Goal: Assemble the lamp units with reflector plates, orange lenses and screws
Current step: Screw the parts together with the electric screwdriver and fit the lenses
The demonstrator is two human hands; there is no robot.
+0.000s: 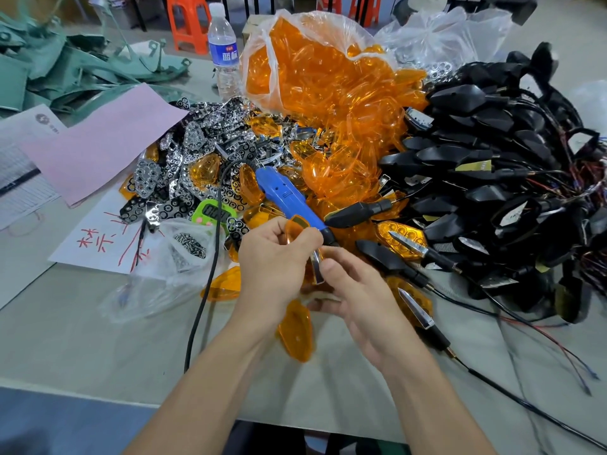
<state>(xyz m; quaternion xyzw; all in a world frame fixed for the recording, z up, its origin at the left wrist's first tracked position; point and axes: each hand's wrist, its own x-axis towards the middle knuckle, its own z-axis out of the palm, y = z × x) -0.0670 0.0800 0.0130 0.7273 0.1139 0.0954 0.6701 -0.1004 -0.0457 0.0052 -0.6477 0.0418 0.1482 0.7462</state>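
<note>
My left hand [276, 261] grips an orange lens [295, 224] just above the table's middle. A chrome reflector plate [317, 266] stands between both hands, and my right hand [354, 290] pinches it with thumb and fingers. A blue electric screwdriver [285, 198] lies behind the hands, tip toward them. Loose orange lenses [295, 333] lie below the hands. A heap of chrome reflector plates [197, 159] sits at the left, screws in a clear bag [190, 247] beside it, and black lamp housings with wires [492, 178] pile at the right.
A big plastic bag of orange lenses [322, 77] stands at the back, next to a water bottle [223, 50]. Pink paper [105, 142], a green timer [213, 213] and the screwdriver's black cord [203, 300] lie at the left. Assembled lamps [414, 244] lie right of my hands.
</note>
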